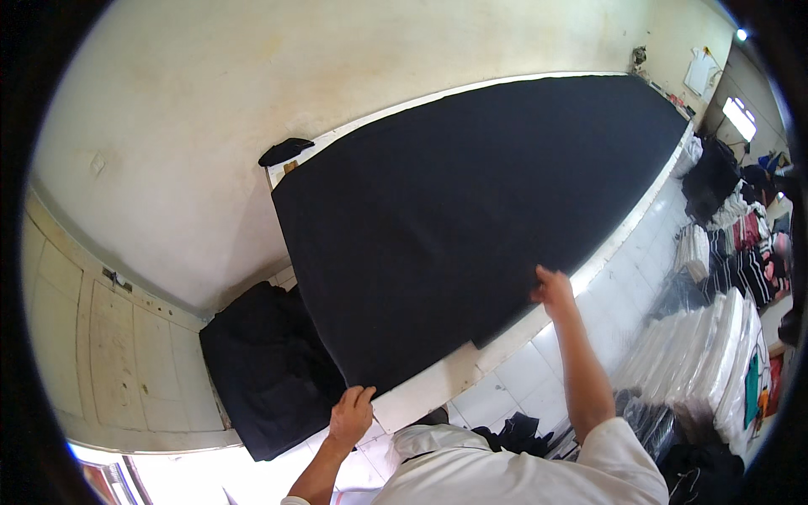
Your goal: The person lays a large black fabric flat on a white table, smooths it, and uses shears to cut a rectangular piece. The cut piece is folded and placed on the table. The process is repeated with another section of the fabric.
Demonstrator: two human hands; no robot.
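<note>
A large sheet of black fabric lies spread over a long white table. At the sheet's near left corner, my left hand is closed, its fingertips pinching the fabric edge. Farther right, my right hand is over the sheet's right edge, close to the table rim. Its fingers look apart and slightly blurred, with nothing visible in them; whether they touch the fabric I cannot tell. Along the near right side, the fabric edge has a small step, where the white tabletop shows.
A heap of black fabric sits below the table's left end. A small dark cloth rests on the far left corner. Plastic-wrapped white stacks and folded garments line the right side. Behind the table runs a pale wall.
</note>
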